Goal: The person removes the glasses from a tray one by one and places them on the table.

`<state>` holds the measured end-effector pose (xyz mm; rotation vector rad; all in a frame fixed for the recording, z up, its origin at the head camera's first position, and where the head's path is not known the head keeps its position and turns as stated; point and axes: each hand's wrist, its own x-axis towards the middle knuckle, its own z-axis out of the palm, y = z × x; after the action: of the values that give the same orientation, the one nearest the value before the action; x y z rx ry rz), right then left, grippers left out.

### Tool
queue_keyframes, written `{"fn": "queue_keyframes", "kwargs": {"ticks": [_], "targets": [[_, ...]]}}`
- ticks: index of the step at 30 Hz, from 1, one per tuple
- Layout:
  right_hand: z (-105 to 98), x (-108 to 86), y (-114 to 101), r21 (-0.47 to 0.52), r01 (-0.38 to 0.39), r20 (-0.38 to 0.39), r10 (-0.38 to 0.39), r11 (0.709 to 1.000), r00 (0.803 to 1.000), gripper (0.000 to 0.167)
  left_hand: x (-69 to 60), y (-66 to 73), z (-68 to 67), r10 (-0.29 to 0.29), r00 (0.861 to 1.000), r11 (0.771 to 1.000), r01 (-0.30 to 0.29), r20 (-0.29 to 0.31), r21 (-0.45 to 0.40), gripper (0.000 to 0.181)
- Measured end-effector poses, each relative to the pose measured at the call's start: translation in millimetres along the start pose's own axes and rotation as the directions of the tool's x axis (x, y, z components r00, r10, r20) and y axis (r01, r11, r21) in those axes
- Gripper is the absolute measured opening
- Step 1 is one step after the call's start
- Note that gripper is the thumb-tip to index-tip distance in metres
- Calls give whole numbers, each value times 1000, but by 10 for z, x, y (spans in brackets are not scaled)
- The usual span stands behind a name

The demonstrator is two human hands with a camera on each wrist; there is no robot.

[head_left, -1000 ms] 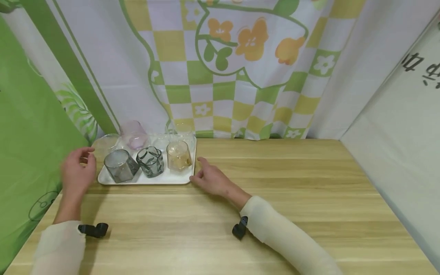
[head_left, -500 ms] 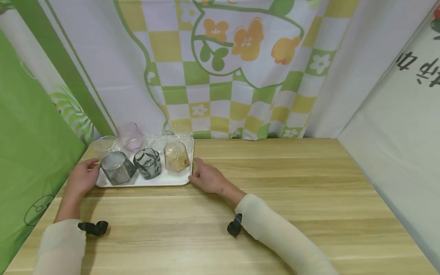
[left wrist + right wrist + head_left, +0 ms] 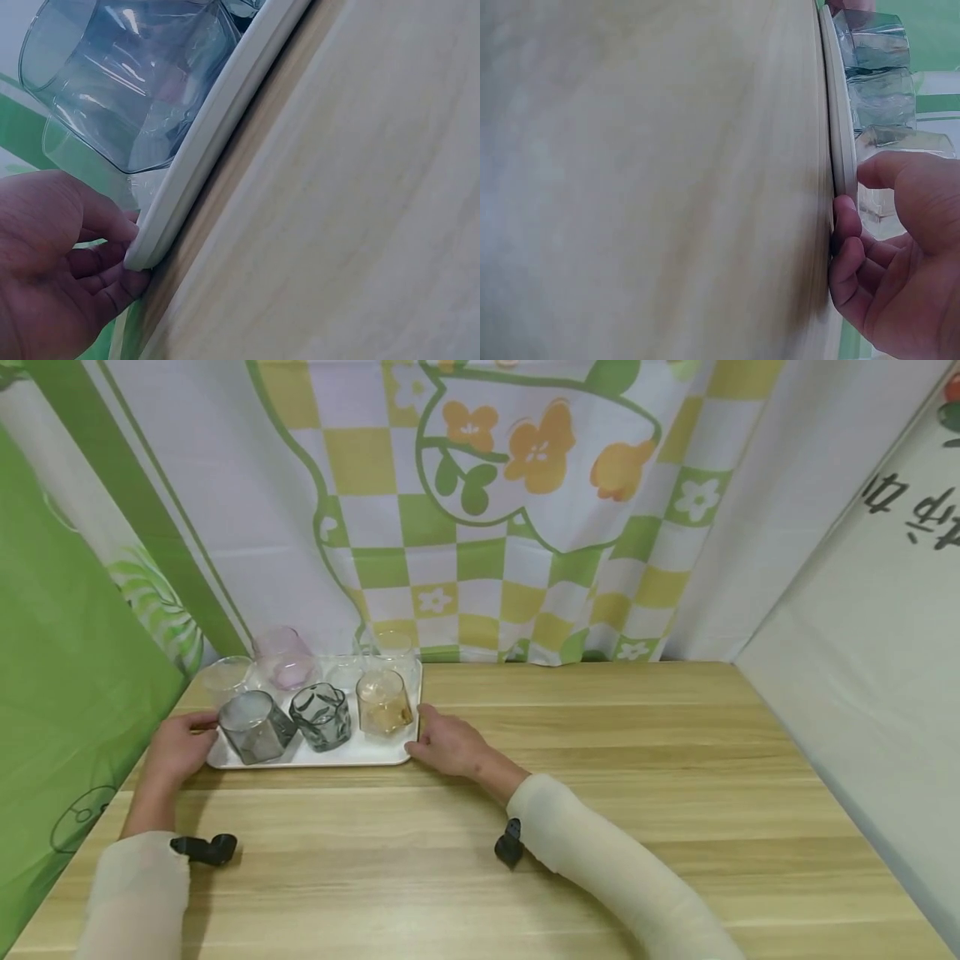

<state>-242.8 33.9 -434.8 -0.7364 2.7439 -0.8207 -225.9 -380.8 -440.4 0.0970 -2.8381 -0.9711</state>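
Observation:
A white tray lies at the back left of the table, carrying several drinking glasses. Along its front stand a grey glass, a dark patterned glass and an amber glass; behind them are a pink glass and clear ones. My left hand grips the tray's left end, thumb on the rim and fingers curled beneath, as the left wrist view shows. At the right end my right hand pinches the rim, its thumb above and fingers under the edge in the right wrist view.
The wooden table extends to the right and in front of the tray. A patterned curtain hangs right behind the glasses. Green cloth borders the left side, and a white panel with writing borders the right.
My left hand has come down and closed on the tray's left end. My right hand has moved slightly left onto the right rim. The view has shifted a little.

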Motion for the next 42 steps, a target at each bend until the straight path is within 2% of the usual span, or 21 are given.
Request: {"fn": "queue_keyframes", "kwargs": {"ticks": [9,15,20,24,30,32,37,42], "targets": [[-1,28,-54,49,-42,-16,43,998,999,58,-11,6,17,-6,1000,1000,6,-16,-7,39],[-2,29,-80,105,-81,-10,82,991,997,62,-13,10,-1,-23,999,1000,23,-23,1,40],[-1,42,-92,164,-95,-7,98,982,995,60,-16,-5,-15,2,1000,1000,-2,-20,3,39],[-1,45,-93,164,-97,-19,102,982,995,63,-23,-14,-17,19,1000,1000,-19,-2,-19,40],[-18,15,-64,173,-111,-19,116,979,993,65,-24,15,-9,-47,998,994,51,37,-100,44],[-32,-8,-43,169,-113,-21,118,979,993,64,-25,34,2,-53,997,989,60,56,-134,44],[-84,-93,13,184,-114,-19,119,976,993,67,-49,89,36,-35,996,983,50,88,-177,44],[-126,-173,83,218,-92,-18,98,972,995,72,-64,137,75,-4,995,985,20,96,-169,43]]}}
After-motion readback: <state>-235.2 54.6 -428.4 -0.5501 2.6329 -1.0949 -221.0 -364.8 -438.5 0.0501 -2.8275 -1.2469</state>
